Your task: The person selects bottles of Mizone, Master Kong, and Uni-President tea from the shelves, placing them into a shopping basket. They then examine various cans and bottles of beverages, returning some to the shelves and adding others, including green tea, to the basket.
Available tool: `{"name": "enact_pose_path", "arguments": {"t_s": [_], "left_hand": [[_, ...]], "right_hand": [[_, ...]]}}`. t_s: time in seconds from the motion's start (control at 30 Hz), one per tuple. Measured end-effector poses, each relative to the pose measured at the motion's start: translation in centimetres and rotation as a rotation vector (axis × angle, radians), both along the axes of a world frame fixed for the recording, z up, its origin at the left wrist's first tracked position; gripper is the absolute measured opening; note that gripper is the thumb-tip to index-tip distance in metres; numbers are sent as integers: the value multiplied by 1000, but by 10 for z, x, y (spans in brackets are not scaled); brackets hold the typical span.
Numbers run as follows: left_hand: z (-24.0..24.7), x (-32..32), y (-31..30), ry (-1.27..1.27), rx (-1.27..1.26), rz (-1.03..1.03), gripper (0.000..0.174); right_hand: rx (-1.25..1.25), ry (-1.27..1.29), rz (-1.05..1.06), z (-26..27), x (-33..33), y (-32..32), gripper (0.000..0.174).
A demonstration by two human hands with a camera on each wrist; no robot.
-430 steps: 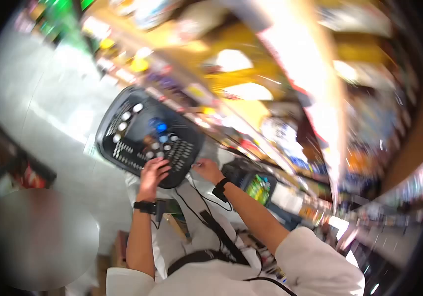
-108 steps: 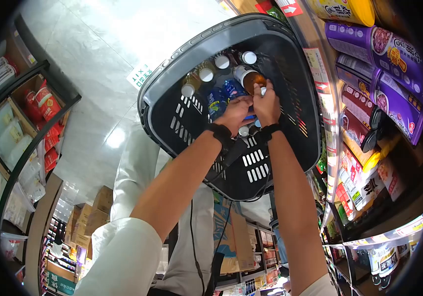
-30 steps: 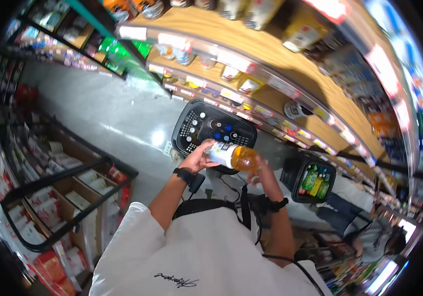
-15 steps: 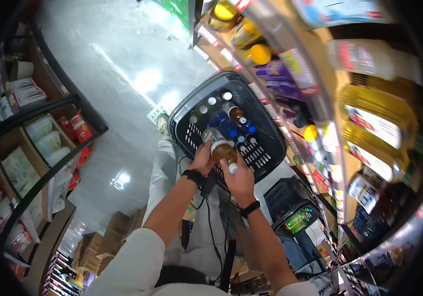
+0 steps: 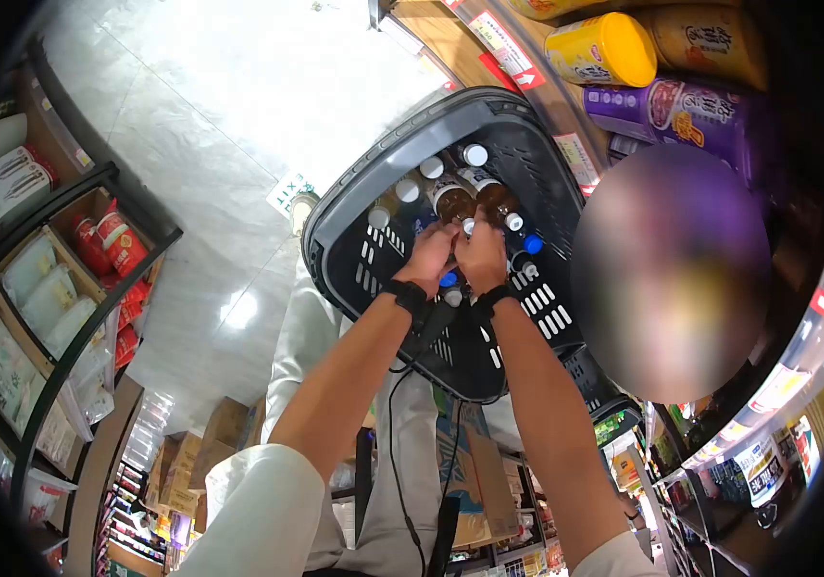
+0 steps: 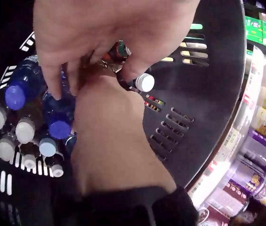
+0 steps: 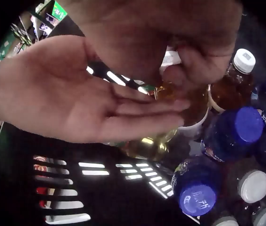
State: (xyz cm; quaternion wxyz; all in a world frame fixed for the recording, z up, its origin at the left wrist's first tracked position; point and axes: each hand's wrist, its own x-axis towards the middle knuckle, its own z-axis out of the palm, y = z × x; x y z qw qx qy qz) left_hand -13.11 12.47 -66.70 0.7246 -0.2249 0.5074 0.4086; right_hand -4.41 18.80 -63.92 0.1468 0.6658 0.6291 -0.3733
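Note:
My right hand (image 5: 482, 255) pinches the white cap (image 7: 170, 58) of a large amber bottle (image 5: 455, 204) that stands inside a dark grey shopping basket (image 5: 337, 197). My left hand (image 5: 431, 256) reaches in beside it; its straight fingers (image 7: 145, 127) lie against the bottle's side in the right wrist view. A second amber bottle (image 7: 232, 87) with a white cap stands close by. Blue-capped bottles (image 7: 199, 188) and several white-capped bottles (image 6: 25, 131) crowd around the hands. The lower part of the bottle is hidden among the others.
On the right, a shelf holds yellow-lidded (image 5: 614, 53) and purple tubs (image 5: 672, 111). At the left is a rack of bagged and red goods (image 5: 114, 240). Another basket (image 5: 614, 413) stands behind the right forearm. Cardboard boxes (image 5: 181, 471) are stacked at the lower left.
A second ago both hands were at the amber bottle in front of the body. Half a second ago it was at the basket's near side; now it is lowered in among the other bottles.

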Motion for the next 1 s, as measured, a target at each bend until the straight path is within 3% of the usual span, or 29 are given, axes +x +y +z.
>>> {"name": "enact_pose_path", "arguments": {"t_s": [0.1,0.3,0.7,0.73,0.8,0.87,0.9,0.93,1.0], "left_hand": [[3,-4,4,27,-22,-138,24],[16,-16,2,28,-21,-242,35],[77,-52,-55,33,60,-380,48],[88,-57,-64,34,96,-350,49],[102,-63,-76,44,124,-377,43],[134,-72,-80,83,94,-421,47],[140,-79,-91,49,126,-378,48],[161,-84,-86,59,87,-391,50],[195,-95,-88,63,84,-397,49]], "right_hand": [[-4,-73,100,-10,3,-3,59],[-76,-118,28,-17,3,-9,62],[50,257,-130,-21,45,-53,85],[96,231,-151,-14,50,-63,84],[121,257,-310,13,56,-82,64],[183,395,-455,75,62,-96,49],[94,444,-533,118,63,-94,46],[288,444,-529,138,69,-109,42],[351,416,-591,185,92,-122,46]]}}
